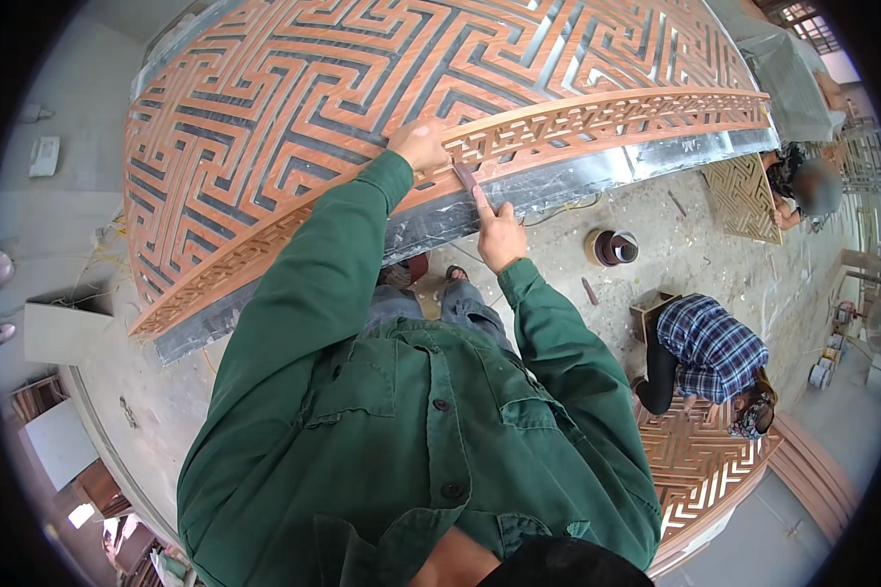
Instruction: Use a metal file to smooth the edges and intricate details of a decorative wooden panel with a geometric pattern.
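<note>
Wood strip (578,122) along a lattice panel (411,64), long axis lower left to upper right.
Right hand (502,238) has fingers round a brown tool (468,181) pointing up-left; left hand (419,147) is at the strip, can't tell if gripping.

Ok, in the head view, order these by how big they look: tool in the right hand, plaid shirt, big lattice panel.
1. Big lattice panel
2. Plaid shirt
3. Tool

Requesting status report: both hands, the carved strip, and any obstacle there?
Left hand on lattice strip. Right hand holds narrow brown tool, its end at strip's edge. Nothing visibly blocking; left hand close to tool.
</note>
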Demonstrator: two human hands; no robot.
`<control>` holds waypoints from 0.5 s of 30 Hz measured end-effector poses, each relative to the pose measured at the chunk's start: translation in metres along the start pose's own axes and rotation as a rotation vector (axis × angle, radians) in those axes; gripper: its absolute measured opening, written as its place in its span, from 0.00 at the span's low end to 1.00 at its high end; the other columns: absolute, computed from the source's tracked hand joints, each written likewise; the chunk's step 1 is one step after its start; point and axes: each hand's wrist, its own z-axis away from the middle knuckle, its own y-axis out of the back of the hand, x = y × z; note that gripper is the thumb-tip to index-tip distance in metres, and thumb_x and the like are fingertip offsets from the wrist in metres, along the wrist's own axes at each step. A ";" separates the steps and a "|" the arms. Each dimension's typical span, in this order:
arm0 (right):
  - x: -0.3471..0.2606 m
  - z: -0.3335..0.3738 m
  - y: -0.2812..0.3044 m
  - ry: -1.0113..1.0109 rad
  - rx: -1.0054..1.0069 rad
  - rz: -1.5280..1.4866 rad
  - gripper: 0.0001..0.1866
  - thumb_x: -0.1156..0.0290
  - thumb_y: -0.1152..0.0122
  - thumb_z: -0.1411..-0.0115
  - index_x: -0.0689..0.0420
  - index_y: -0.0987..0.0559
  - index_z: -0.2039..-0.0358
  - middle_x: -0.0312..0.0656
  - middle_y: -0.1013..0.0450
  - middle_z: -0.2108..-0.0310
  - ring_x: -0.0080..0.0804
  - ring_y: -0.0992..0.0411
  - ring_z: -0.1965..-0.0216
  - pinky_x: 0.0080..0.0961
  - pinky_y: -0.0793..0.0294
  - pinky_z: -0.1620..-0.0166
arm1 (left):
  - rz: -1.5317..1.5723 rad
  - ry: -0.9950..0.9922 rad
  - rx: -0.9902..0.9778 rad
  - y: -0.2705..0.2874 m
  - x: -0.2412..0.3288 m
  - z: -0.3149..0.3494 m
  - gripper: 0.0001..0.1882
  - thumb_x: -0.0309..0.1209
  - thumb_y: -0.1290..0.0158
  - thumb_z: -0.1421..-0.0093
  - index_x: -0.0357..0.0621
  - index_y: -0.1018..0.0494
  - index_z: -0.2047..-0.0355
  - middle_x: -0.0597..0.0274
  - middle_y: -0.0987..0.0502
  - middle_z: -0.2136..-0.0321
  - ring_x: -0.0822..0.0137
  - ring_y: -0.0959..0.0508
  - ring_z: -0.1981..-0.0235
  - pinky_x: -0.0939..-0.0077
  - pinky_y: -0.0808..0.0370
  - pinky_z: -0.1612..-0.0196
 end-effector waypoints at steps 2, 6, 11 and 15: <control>0.000 0.003 0.006 -0.113 -0.058 -0.102 0.30 0.76 0.49 0.41 0.40 0.32 0.37 0.49 0.32 0.67 0.53 0.28 0.68 0.46 0.26 0.66 | -0.013 0.037 -0.017 0.001 -0.007 0.001 0.23 0.41 0.37 0.54 0.43 0.22 0.59 0.48 0.19 0.63 0.51 0.19 0.59 0.59 0.22 0.58; 0.008 0.009 -0.013 -0.078 0.288 -0.402 0.26 0.77 0.43 0.44 0.57 0.29 0.43 0.57 0.26 0.65 0.57 0.26 0.64 0.47 0.26 0.62 | -0.058 0.052 0.041 0.012 0.020 0.008 0.22 0.38 0.35 0.56 0.44 0.20 0.60 0.50 0.18 0.69 0.51 0.19 0.65 0.59 0.23 0.60; -0.019 -0.051 -0.012 -0.345 0.213 -0.650 0.16 0.78 0.41 0.45 0.59 0.34 0.57 0.60 0.25 0.64 0.63 0.27 0.59 0.48 0.29 0.57 | -0.142 0.070 0.039 0.012 0.024 0.016 0.18 0.37 0.36 0.55 0.46 0.19 0.63 0.50 0.19 0.69 0.51 0.19 0.64 0.59 0.23 0.61; -0.019 -0.057 -0.016 -0.319 0.199 -0.726 0.14 0.81 0.43 0.45 0.57 0.33 0.58 0.58 0.26 0.66 0.61 0.27 0.61 0.47 0.29 0.60 | -0.058 0.097 -0.011 0.016 0.018 0.012 0.17 0.38 0.37 0.55 0.44 0.20 0.65 0.49 0.19 0.68 0.51 0.19 0.64 0.59 0.23 0.60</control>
